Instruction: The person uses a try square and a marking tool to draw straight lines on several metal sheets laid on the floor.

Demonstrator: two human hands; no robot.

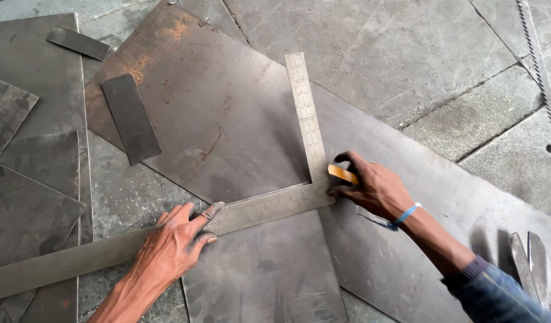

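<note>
Left hand (175,245) flat, fingers spread, pressing steel square (269,206) onto metal sheet (227,119). Right hand (371,188) pinched shut on yellow marker (342,174) at square's corner.

Bare left forearm; blue band (408,213) at the right wrist, blue denim sleeve (497,290) above it.

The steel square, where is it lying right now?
The steel square lies mid-frame on the big metal sheet, its corner by the right hand and its long arm pinned under the left hand.
</note>
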